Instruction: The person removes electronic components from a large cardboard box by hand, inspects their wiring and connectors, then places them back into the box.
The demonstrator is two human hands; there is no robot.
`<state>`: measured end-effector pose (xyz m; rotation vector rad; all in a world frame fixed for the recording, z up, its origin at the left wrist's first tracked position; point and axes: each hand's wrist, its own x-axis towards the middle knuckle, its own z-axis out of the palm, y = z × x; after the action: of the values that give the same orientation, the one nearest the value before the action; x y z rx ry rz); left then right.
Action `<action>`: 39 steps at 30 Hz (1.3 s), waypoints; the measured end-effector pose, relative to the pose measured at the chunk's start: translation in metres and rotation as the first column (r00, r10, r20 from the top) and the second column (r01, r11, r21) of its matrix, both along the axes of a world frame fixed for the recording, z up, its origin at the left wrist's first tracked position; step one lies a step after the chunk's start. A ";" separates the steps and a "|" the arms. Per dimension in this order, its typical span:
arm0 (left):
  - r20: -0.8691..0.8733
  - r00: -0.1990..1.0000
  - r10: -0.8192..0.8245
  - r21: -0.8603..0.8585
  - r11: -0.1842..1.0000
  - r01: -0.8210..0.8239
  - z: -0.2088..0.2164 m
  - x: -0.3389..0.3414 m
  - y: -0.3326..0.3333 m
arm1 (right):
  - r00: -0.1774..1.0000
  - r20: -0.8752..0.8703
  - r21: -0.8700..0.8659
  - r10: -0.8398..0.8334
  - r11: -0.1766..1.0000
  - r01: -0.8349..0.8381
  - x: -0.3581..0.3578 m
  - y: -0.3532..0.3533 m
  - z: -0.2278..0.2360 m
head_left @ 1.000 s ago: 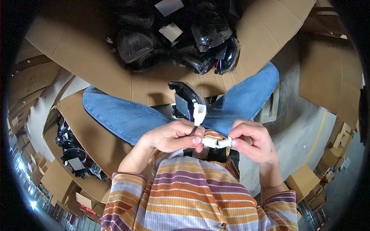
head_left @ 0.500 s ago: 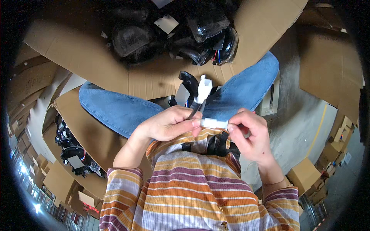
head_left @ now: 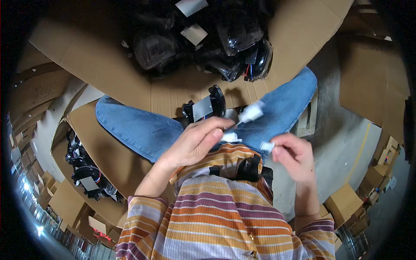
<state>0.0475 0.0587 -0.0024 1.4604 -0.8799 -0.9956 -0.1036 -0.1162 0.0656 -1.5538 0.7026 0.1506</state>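
My left hand [head_left: 193, 142] is closed, thumb against fingers, on a white plastic connector [head_left: 231, 138] whose end sticks out past the thumb. A second white connector [head_left: 251, 112], blurred by motion, hangs on a dark cable running to the same hand. To the right, my right hand [head_left: 296, 157] pinches a small white plastic piece [head_left: 266, 146], apart from the left hand's connector. Between my knees stands a black molded part [head_left: 218, 100] with a pale label [head_left: 202, 108]; its lower portion is hidden behind my left hand.
Ahead, a large open cardboard box [head_left: 173, 93] holds several black parts in clear wrap [head_left: 154, 50]. At my left, another box [head_left: 102, 145] contains black parts with wires [head_left: 89, 177]. Smaller cartons [head_left: 344, 200] stand on the floor at right.
My right hand has drawn away to the right with the small white piece, leaving a gap from the left hand's connector. The hanging connector has swung right, and the view has shifted slightly.
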 end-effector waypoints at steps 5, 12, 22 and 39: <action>-0.141 0.989 -0.052 0.018 0.998 0.055 0.010 0.011 0.008 | 0.997 0.030 0.100 0.070 0.992 -0.073 -0.001 -0.001 0.009; -0.176 0.973 -0.148 -0.129 0.984 0.126 0.011 0.015 0.011 | 0.968 0.245 0.068 0.053 0.995 -0.072 0.013 -0.005 0.004; -0.219 0.950 -0.222 -0.165 0.968 0.188 0.008 0.017 0.010 | 0.970 0.228 0.096 0.083 0.990 -0.107 0.022 -0.006 0.009; 0.004 0.985 -0.174 0.040 0.984 0.174 0.014 0.026 0.008 | 0.993 0.028 -0.229 0.118 0.967 -0.108 0.023 -0.005 0.001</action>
<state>0.0738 0.0665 0.0111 1.4392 -1.0116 -1.1432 -0.0807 -0.1211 0.0663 -1.8122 0.6142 0.1255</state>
